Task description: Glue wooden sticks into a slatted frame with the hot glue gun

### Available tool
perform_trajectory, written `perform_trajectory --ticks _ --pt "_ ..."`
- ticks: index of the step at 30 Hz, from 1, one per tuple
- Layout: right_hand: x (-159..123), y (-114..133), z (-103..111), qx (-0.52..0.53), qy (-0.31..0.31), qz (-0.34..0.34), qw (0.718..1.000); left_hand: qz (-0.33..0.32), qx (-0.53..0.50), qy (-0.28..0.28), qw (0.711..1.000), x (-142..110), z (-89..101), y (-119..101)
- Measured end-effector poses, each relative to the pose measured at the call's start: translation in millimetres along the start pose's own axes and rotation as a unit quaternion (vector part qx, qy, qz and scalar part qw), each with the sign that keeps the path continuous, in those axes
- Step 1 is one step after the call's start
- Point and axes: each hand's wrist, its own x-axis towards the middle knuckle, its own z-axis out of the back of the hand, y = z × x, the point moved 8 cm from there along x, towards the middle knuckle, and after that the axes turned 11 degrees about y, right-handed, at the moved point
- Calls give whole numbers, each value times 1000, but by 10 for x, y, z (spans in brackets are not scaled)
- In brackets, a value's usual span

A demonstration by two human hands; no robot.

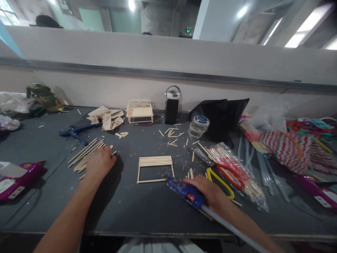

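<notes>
My left hand [100,161] rests on a bundle of thin wooden sticks [86,154], its fingers curled on a stick whose ends show either side of the fist. The fingertips are hidden. My right hand [212,191] is closed around a blue hot glue gun [188,194], from which a long pale glue stick trails back toward me. The gun's nozzle is at the lower right of a flat rectangular stick frame [155,161]; whether they touch I cannot tell. Several sticks lie side by side along the frame's far side, and the rest of it is open.
A small wooden stick model [139,111] stands at the back beside a dark phone [171,110]. Blue pliers [76,131] lie left. To the right are a clear jar [198,126], scissors [222,179], a plastic bag of sticks [237,172] and knitted cloth [289,149]. Short offcuts [171,133] are scattered mid-table.
</notes>
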Motion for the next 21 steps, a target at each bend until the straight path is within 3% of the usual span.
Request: perform_trajectory --ticks 4,6,10,14,16,18,21 --pt "-117 -453 281 151 -127 -137 971 0 17 -2 1000 18 -36 0" --pt "-111 -601 325 239 -141 -193 941 6 23 1 1000 26 -46 9" --pt "142 -638 407 376 -103 -191 901 -13 40 21 999 67 -19 -38" --pt "382 -661 485 395 -84 -145 903 -40 38 35 998 151 104 -199" --pt "415 -710 426 404 -67 -137 902 -40 19 4 999 175 205 -312" --pt "395 -748 320 402 -33 -149 903 -37 -47 -84 995 151 341 -402" --pt "333 -729 174 369 43 -175 912 -71 -117 -133 982 131 311 -493"
